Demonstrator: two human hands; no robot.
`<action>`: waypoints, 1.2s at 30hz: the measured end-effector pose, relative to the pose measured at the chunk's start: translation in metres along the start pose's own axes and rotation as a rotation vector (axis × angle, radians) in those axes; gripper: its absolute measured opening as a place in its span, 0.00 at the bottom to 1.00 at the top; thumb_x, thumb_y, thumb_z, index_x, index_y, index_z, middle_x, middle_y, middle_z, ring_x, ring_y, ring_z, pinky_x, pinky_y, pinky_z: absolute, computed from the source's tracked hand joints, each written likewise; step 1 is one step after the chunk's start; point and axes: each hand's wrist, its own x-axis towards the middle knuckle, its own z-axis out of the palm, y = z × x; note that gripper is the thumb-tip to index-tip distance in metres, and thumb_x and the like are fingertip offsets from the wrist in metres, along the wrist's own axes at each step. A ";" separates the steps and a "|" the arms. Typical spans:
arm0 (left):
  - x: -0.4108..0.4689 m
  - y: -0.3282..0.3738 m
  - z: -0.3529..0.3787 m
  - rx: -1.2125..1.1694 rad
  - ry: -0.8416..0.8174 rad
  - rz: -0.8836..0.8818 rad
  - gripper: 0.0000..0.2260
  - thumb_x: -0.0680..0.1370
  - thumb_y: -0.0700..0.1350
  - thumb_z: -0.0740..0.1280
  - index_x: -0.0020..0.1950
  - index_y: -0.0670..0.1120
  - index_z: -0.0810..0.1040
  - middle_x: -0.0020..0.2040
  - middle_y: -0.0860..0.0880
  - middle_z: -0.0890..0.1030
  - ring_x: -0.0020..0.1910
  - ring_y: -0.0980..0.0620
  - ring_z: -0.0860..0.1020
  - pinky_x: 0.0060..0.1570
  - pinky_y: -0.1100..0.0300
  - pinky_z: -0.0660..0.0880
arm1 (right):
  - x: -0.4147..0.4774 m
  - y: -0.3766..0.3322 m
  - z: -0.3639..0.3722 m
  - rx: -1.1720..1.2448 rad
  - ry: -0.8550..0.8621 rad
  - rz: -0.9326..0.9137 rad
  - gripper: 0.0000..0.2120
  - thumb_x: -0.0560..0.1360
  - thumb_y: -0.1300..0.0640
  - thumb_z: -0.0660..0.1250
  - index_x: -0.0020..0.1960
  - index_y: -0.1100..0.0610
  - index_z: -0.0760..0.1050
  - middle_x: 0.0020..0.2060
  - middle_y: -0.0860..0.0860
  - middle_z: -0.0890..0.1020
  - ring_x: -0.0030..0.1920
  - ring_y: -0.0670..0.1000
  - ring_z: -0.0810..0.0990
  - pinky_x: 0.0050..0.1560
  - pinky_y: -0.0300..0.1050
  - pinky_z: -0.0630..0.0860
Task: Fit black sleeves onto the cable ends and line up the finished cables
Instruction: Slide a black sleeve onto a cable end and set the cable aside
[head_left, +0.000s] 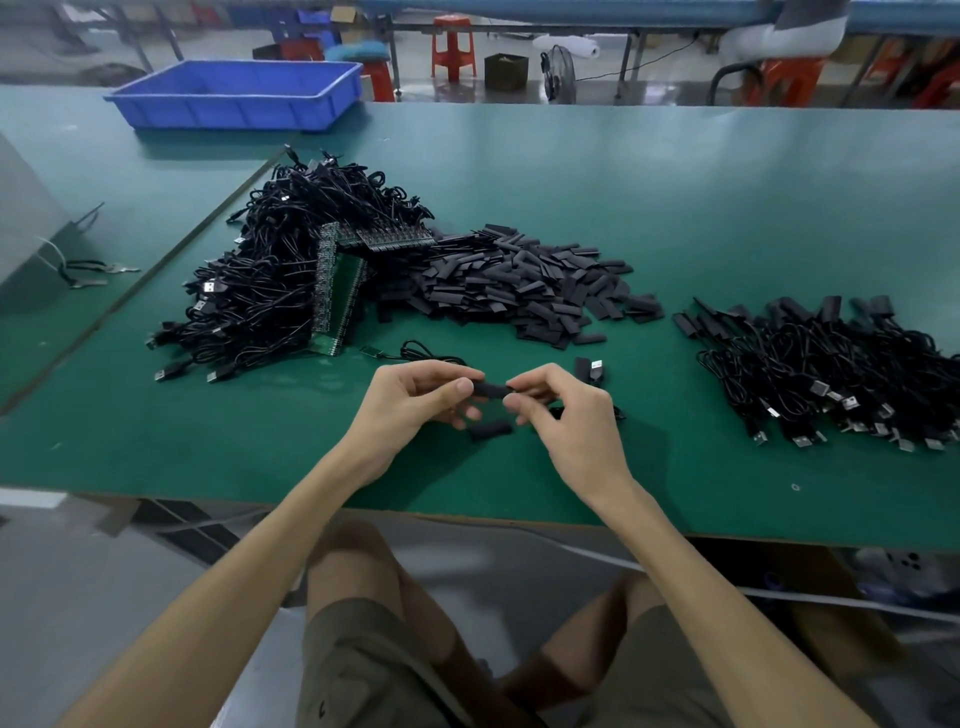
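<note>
My left hand (415, 397) and my right hand (566, 410) meet above the green table (727, 208), each pinching one end of a short black sleeve (489, 389). A thin black cable (426, 353) runs from behind my left hand toward the back. Another loose sleeve (491, 430) lies on the table just below my fingers. A big pile of unsleeved black cables (275, 280) with green circuit boards sits at the left. A heap of loose black sleeves (519, 280) lies in the middle. Finished cables (831, 364) are laid side by side at the right.
A blue plastic bin (239, 93) stands at the table's far left. A small sleeved piece (589, 368) lies just right of my right hand. The table's front edge runs right above my knees. Red stools and a fan stand on the floor beyond.
</note>
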 end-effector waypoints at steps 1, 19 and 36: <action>0.000 0.000 0.000 -0.002 0.001 0.001 0.08 0.78 0.38 0.72 0.55 0.38 0.85 0.44 0.39 0.86 0.39 0.47 0.84 0.40 0.59 0.80 | 0.000 0.000 0.000 -0.002 0.001 -0.001 0.05 0.76 0.60 0.76 0.50 0.55 0.82 0.38 0.42 0.84 0.40 0.43 0.84 0.45 0.29 0.74; -0.001 0.000 -0.001 0.071 0.023 0.009 0.04 0.78 0.36 0.72 0.52 0.39 0.84 0.41 0.43 0.85 0.38 0.49 0.82 0.40 0.59 0.80 | -0.006 -0.007 0.003 -0.320 -0.066 -0.126 0.08 0.79 0.53 0.72 0.56 0.54 0.82 0.47 0.46 0.83 0.48 0.47 0.80 0.57 0.49 0.75; 0.000 0.002 -0.001 0.291 -0.063 0.006 0.06 0.76 0.42 0.76 0.52 0.50 0.87 0.48 0.45 0.84 0.43 0.51 0.79 0.42 0.61 0.77 | 0.011 0.011 -0.053 -0.336 0.277 0.194 0.06 0.81 0.61 0.69 0.56 0.60 0.82 0.48 0.50 0.80 0.49 0.49 0.79 0.57 0.45 0.77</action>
